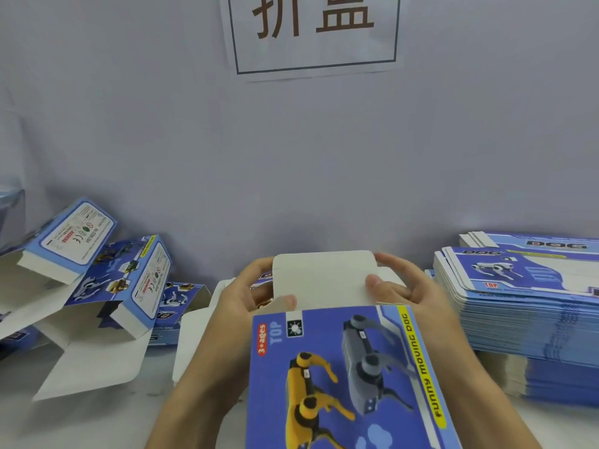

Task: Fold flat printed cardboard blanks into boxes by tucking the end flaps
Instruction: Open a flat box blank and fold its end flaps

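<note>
Two hands — left hand (241, 293), right hand (408, 286) — fingers pinching one box's (340, 367) white flap (324, 277).

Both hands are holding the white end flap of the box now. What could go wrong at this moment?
1. Both thumbs press the white end flap; the left hand and right hand could perhaps crease it off its fold line.
2. A side flap shows behind it; if left out, the tuck may jam.
3. The stack of flat blanks lies near the right forearm and could be knocked.
</note>
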The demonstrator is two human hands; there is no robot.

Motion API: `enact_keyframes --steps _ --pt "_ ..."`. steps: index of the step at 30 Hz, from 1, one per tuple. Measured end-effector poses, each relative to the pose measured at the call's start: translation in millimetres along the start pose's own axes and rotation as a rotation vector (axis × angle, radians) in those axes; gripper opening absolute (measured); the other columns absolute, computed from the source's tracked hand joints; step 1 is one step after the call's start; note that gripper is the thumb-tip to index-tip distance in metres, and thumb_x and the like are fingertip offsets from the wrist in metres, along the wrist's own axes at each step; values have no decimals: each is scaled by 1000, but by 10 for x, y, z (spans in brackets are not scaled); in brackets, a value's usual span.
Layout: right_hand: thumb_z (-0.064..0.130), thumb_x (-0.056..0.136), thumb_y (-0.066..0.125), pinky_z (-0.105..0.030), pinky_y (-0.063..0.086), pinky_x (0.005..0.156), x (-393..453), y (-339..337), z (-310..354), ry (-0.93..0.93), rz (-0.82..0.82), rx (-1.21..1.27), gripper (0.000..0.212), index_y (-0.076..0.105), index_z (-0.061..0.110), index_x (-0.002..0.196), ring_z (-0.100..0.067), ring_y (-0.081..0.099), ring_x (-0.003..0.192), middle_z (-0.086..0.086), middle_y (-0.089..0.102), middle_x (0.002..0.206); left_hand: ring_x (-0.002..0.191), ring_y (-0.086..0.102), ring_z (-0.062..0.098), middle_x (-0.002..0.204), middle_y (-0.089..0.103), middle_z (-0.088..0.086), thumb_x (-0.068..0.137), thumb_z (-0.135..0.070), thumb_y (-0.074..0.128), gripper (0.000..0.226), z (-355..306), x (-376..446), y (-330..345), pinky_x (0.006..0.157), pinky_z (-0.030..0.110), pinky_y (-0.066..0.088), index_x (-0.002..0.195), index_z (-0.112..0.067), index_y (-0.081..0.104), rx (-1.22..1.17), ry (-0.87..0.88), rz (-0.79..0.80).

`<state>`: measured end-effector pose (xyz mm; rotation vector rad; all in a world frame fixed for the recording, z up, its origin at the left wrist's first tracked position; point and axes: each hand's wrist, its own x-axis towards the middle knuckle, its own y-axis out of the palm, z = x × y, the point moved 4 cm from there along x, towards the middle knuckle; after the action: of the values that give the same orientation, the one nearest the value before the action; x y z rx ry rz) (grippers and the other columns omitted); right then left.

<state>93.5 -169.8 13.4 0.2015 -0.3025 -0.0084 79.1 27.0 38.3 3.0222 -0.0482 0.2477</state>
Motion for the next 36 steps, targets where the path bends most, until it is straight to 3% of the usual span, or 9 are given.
enact_keyframes --steps 4,9,13,19,27,31,33,34,36 --pt "25 79 68 -37 61 62 -18 2 139 -36 24 19 33 71 17 110 -32 73 75 -17 76 91 55 72 13 68 75 -3 93 -4 54 21 -41 -18 68 42 19 52 102 -22 60 -57 72 28" --pt "14 85 64 -31 61 59 -42 -19 267 -65 62 3 27 72 18 111 -28 75 77 -10 77 95 62 74 16 76 77 2 89 -11 58 24 -55 -19 92 44 19 53 108 -22 64 -67 127 43" --pt "6 90 62 -32 60 61 -48 -13 263 -46 54 7 31 71 21 115 -31 72 75 -19 75 95 64 75 15 77 77 1 89 -9 59 30 -30 -11 89 45 20 54 112 -27 63 -51 160 54" --pt "0 90 61 -29 58 54 -74 17 276 -60 37 7 29 73 23 102 -28 69 65 -17 76 87 60 74 19 74 76 9 87 -8 62 28 -9 -3 45 44 22 54 109 -24 66 -18 221 50" --pt "-8 87 59 -20 46 40 -97 54 304 -90 -5 26 28 71 13 72 -13 58 47 -9 68 65 49 68 12 66 74 7 77 -18 68 14 48 37 29 41 16 47 73 -28 77 46 307 -27" --pt "-1 92 59 -21 52 45 -89 15 275 -86 -66 47 23 74 17 97 -16 65 55 -8 73 73 55 69 13 69 74 4 90 -18 60 21 68 101 13 47 21 53 104 -32 67 39 253 -80" --pt "2 94 58 -25 56 49 -86 -32 271 -92 -125 87 27 72 21 107 -16 68 59 -5 75 75 70 69 21 85 73 20 87 -22 57 16 -110 105 82 65 33 57 103 -23 60 -37 204 -41" --pt "3 95 58 -24 57 52 -87 -65 277 -109 -165 87 29 71 25 109 -13 68 59 -2 75 73 68 70 18 79 71 26 79 -25 66 19 -185 60 111 67 28 57 96 -18 62 -32 208 43" --pt "6 95 61 -15 54 52 -106 -127 329 -169 -248 33 31 70 30 111 -5 63 54 -1 68 63 33 54 -2 33 53 10 53 -5 89 25 -306 -108 204 44 8 44 56 -11 64 37 255 238"
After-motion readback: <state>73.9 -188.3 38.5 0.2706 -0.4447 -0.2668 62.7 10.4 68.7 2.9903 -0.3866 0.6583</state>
